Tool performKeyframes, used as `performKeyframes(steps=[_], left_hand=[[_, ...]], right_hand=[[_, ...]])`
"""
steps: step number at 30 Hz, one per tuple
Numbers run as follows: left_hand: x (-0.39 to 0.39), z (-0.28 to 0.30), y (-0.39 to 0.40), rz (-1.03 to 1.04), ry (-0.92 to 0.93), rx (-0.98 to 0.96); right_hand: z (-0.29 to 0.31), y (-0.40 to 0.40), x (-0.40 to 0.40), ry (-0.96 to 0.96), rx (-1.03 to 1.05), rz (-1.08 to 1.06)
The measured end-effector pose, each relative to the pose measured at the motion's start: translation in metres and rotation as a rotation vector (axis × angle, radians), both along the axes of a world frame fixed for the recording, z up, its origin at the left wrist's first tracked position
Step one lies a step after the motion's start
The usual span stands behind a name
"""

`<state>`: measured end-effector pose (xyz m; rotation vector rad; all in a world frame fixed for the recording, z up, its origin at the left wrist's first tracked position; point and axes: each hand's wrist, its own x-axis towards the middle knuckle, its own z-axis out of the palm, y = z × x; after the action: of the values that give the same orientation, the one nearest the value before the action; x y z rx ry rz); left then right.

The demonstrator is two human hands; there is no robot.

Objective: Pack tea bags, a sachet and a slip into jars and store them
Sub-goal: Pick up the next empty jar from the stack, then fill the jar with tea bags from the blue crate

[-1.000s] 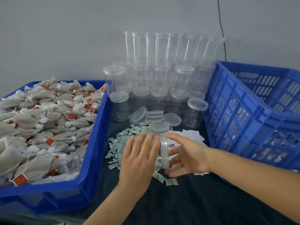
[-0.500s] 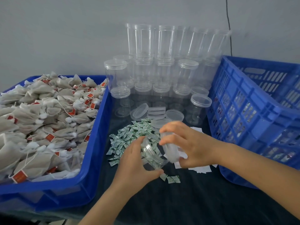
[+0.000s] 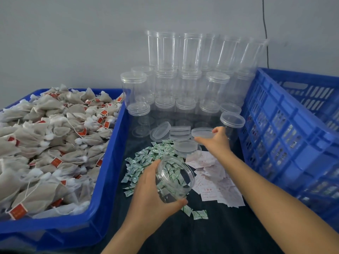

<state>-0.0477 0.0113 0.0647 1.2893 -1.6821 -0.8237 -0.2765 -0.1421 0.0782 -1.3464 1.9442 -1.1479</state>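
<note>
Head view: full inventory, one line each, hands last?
tea bags: many, beige with red tags, heaped in left bin
bin: one, blue, left
crate: one, blue, slatted, right
stacked jars: many, clear, by the wall
loose lids: several, clear, before the jars
sachets: many, green-white, centre cloth
slips: several, white, right of sachets
open jar: one, clear, tilted, in left grip
lid: one, clear, pinched by right hand
left hand: holds open jar
right hand: holds lid
</note>
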Motion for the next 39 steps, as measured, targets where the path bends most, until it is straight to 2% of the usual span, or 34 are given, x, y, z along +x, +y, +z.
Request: performKeyframes(steps=[4, 12, 19, 22, 25, 30, 32, 35, 39], left_hand=[[0.002, -0.001, 0.0, -0.002, 0.027, 0.005], [0.009, -0.005, 0.0, -0.008, 0.059, 0.019], [0.002, -0.008, -0.001, 0.055, 0.027, 0.027], [0.0, -0.005, 0.0, 0.056, -0.023, -0.002], [-0.001, 0.0, 0.001, 0.062, -0.023, -0.021], [-0.002, 0.01, 0.006, 0.088, 0.119, -0.07], [-0.004, 0.013, 0.008, 0.096, 0.165, -0.099], [-0.006, 0.014, 0.009, 0.099, 0.186, -0.152], [-0.003, 0.012, 0.014, 0.08, 0.166, -0.18]], right_hand=[[-0.017, -0.029, 0.016, -0.192, 0.089, -0.115], [-0.03, -0.058, 0.02, -0.065, 0.219, -0.218], [-0.025, -0.046, 0.012, -0.152, 0.179, -0.181], [-0.009, -0.022, 0.014, -0.06, 0.084, -0.063], [0.01, 0.023, 0.021, 0.039, -0.066, 0.165], [0.023, 0.115, 0.036, -0.272, -0.072, 0.677], [0.017, 0.136, 0.043, -0.28, -0.068, 0.792], [0.012, 0.151, 0.055, -0.251, -0.088, 0.854], [0.004, 0.155, 0.07, -0.277, -0.123, 0.807]])
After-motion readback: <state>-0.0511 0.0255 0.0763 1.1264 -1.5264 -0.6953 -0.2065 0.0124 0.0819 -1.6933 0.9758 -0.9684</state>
